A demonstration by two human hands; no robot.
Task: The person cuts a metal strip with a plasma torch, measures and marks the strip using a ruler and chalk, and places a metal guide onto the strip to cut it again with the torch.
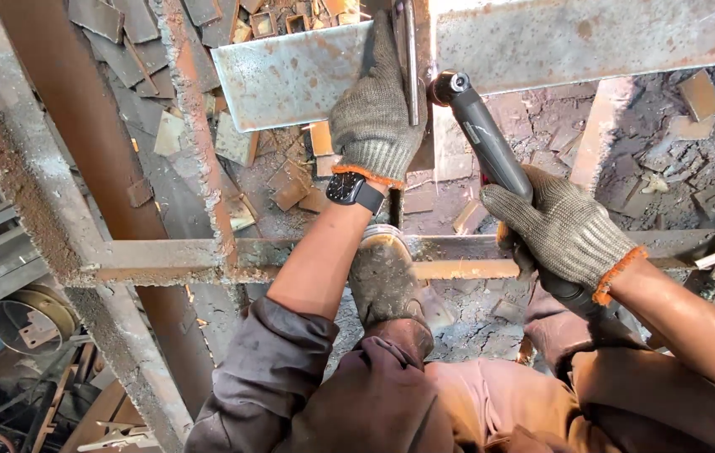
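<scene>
Gloves of grey knitted fabric with orange cuffs are worn on both hands. The left hand (374, 117) is laid flat, fingers stretched upward, against the right edge of a rectangular grey steel plate flecked with rust (290, 75), and the plate is pressed by it toward a narrow upright steel bar (410, 63). A black wristwatch with a dark square face (349, 190) is worn just below that glove's cuff.

The right hand (563, 231) is closed around the handle of a dark grey cutting torch with a round head (481, 134). The torch is held slanted, its head set at the spot where the upright bar meets a long rusty horizontal steel beam (592, 38) that runs off to the right edge of the view. Whether the head touches the metal cannot be told.

Below the hands, a horizontal member of a rusted steel frame (173, 256) is crossed by the left forearm, and a dusty work shoe (384, 277) is planted on it. Brown sleeves are rolled back above the elbow. Rusty metal offcuts (290, 189) are strewn over the dark ground beneath the frame, and a thick rust-coated diagonal bar (13, 159) is seen at the left.
</scene>
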